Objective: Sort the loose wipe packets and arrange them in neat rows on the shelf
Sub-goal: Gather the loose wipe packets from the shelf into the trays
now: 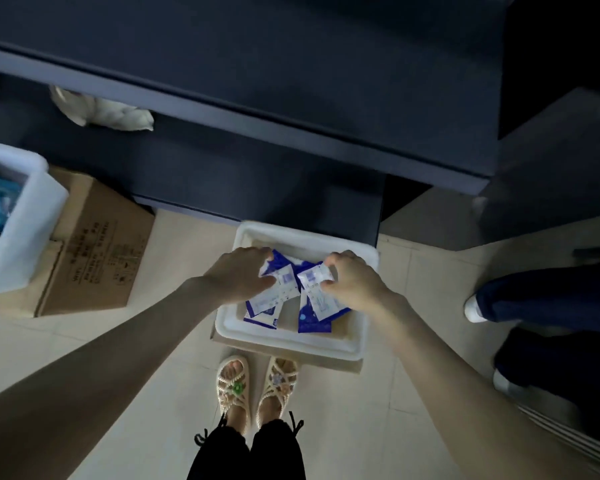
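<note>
Wipe packets (293, 299), blue and white, lie in a loose heap inside a shallow white tray (288, 341) that sits on the pale tiled floor (153, 341), right at the foot of a dark shelf unit (257, 98). Both bare arms reach down into the tray. The left hand (239, 273) rests on the left side of the heap, its grip closed with thumb and fingers pinching a white-faced packet (278, 289) at the packet's upper edge. The right hand (352, 282) sits on the right side of the heap, its grip likewise pinched shut on another white-faced packet (314, 277), fingertips curled over that packet's top corner. The two held packets lie just beside each other near the middle of the tray, over the darker blue ones beneath. Below the tray, two feet in cream woven sandals (257, 384) stand close to its near rim, with black trouser cuffs above them. To the left, a brown cardboard box (94, 251) lies on the floor, and a white bin (21, 216) holding blurred blue items stands on it, overlapping its left part. A pale crumpled bag (101, 110) shows on a lower shelf level at the upper left. At the right edge, another person's dark trouser leg and white shoe (473, 308) are visible.
</note>
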Demonstrator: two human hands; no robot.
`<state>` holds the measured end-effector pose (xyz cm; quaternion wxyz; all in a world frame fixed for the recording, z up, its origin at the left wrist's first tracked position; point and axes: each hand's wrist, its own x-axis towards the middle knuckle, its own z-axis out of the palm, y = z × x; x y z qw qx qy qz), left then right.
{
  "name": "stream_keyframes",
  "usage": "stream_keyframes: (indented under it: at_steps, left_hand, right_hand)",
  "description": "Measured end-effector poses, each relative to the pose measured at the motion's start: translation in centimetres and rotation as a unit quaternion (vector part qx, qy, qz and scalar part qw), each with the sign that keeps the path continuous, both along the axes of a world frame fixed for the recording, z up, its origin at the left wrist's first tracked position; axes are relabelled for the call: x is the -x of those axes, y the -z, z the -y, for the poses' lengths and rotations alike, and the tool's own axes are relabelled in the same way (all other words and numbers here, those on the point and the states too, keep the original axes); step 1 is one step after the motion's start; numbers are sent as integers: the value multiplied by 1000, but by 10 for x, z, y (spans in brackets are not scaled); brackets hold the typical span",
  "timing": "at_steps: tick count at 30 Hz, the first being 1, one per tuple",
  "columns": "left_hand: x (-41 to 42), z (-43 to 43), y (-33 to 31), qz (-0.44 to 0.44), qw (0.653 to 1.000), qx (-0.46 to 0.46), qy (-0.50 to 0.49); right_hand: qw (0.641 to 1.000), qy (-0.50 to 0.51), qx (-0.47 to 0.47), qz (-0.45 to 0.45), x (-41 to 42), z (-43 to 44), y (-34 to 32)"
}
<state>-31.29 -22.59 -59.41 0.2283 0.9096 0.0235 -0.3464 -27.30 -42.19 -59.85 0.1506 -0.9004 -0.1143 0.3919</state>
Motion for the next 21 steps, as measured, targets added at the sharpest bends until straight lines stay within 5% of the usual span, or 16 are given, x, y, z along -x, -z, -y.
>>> stream_keyframes:
  at_steps: [9, 21]
  left_hand:
    - [11, -70, -219, 167, 984, -26, -50]
    - [2, -224, -444, 433, 898, -78, -33]
  right_hand:
    - [984, -42, -89, 146, -18, -72, -232]
    - [931, -105, -131, 325, -30, -214, -450]
